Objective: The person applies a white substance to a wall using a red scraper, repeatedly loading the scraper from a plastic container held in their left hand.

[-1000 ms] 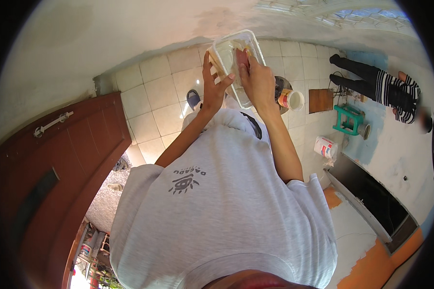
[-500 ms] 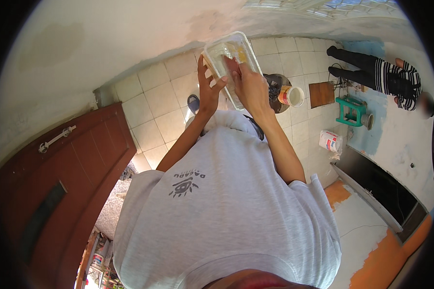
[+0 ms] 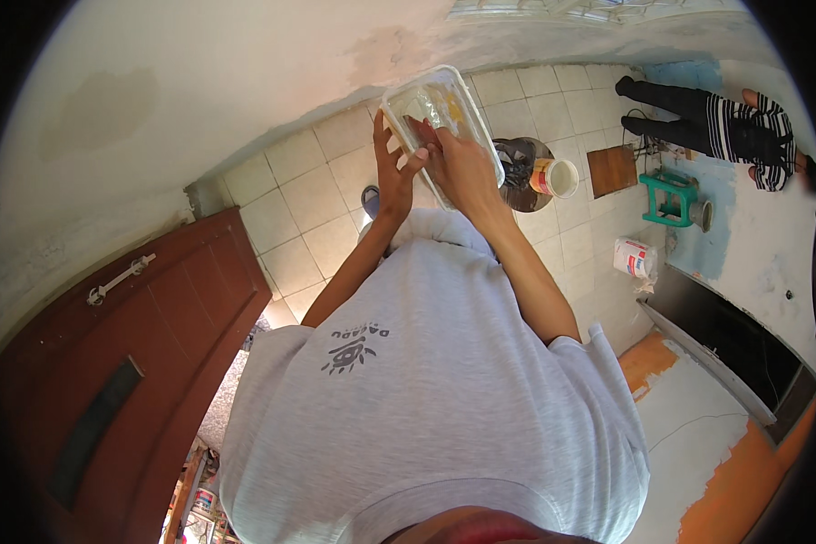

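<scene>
As the left hand [image 3: 397,179] holds a white-rimmed tub [image 3: 433,102] by its left edge, the right hand [image 3: 467,172] grips a reddish piece [image 3: 419,130] inside. Yellowish residue [image 3: 454,107] shows near the right edge.

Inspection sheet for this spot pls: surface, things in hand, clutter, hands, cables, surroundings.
Surface: pale tiled floor.
Things in hand: clear tray with white rim and yellowish marks, held above the floor; flat reddish-brown piece over its inside.
Clutter: pale tub, brown square board, green stool, white package, slipper.
Hands: left hand holds the tray's left side; right hand grips the reddish-brown piece.
Cables: thin dark lines near the other person's feet; can't tell if cable.
Surroundings: brown door at left, patchy wall ahead, other person in striped top at right.
</scene>
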A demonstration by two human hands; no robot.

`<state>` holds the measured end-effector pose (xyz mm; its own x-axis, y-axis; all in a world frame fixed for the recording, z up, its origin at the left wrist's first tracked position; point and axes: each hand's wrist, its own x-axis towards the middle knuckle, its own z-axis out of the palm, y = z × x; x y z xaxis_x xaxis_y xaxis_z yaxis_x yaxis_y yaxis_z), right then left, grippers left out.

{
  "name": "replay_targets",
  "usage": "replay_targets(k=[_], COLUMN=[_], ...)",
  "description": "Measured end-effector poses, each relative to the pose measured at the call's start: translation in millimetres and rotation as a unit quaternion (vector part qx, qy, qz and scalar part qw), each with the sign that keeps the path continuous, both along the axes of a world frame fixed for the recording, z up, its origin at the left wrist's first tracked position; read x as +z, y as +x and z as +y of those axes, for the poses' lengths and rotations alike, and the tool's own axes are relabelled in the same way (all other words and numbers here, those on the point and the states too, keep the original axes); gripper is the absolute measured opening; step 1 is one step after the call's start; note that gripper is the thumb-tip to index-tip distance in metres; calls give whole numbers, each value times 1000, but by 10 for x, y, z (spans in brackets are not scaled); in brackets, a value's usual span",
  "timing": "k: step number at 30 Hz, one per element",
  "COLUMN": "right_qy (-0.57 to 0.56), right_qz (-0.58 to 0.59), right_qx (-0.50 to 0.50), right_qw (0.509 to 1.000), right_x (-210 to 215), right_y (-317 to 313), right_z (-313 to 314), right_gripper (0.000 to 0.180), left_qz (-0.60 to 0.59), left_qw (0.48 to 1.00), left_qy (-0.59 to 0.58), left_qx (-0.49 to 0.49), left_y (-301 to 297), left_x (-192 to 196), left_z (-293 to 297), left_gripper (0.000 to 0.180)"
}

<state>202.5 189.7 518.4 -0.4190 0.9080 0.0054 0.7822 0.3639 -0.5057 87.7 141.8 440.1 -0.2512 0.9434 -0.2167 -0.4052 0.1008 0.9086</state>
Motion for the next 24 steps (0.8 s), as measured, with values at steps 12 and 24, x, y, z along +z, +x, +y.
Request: replay_targets(k=[12,24], right_qy=[-13,-72], right_qz=[-2,4], right_qx=[7,24], right_qw=[1000,997], right_x=[3,-62], right_y=[-301,-514], right_z=[-26,-92], right_gripper=[15,18], left_qz=[1,-56], left_qw=[995,987], left_qy=[88,126], left_qx=[42,83], left_y=[-50,-286], left_x=[-200,-381], left_z=[-66,-236], left_gripper=[109,100])
